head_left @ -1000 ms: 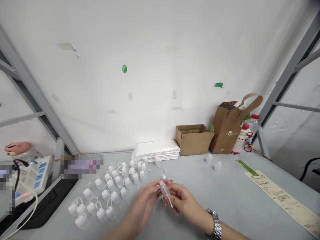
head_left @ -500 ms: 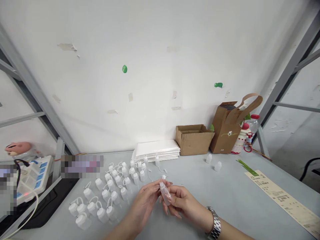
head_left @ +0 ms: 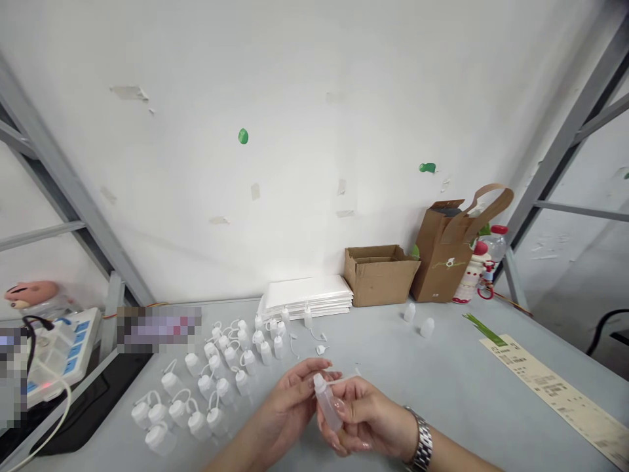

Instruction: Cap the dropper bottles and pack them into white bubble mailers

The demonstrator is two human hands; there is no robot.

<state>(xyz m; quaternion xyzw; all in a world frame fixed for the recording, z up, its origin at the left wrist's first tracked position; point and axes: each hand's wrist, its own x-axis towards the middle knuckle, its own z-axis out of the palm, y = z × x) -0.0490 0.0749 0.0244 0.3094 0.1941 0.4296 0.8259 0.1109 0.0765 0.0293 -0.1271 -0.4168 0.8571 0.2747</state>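
Note:
My right hand [head_left: 361, 416] is wrapped round a small translucent squeeze bottle [head_left: 328, 403], which leans with its nozzle up and to the left. A thin white strap stretches right from near the bottle's neck, above my right fingers. Close against the bottle's left side is my left hand [head_left: 289, 403], its fingers loosely extended behind the nozzle; whether they touch it is hard to see. Just beyond my hands lies a small white cap [head_left: 322, 350]. To the left stand several similar bottles [head_left: 197, 425] with white tops and looped straps.
Stacked white flat packages [head_left: 307, 292] lie against the wall, beside an open cardboard box [head_left: 383, 282] and a brown paper bag [head_left: 442, 262]. Two small translucent pieces [head_left: 427, 327] sit on the table at right, near a long printed paper strip [head_left: 550, 390]. A power strip [head_left: 73, 354] is far left.
The bottle has moved slightly down in my right hand and stands more upright. My left fingers have loosened and shifted back from its tip. The strap now shows to its right.

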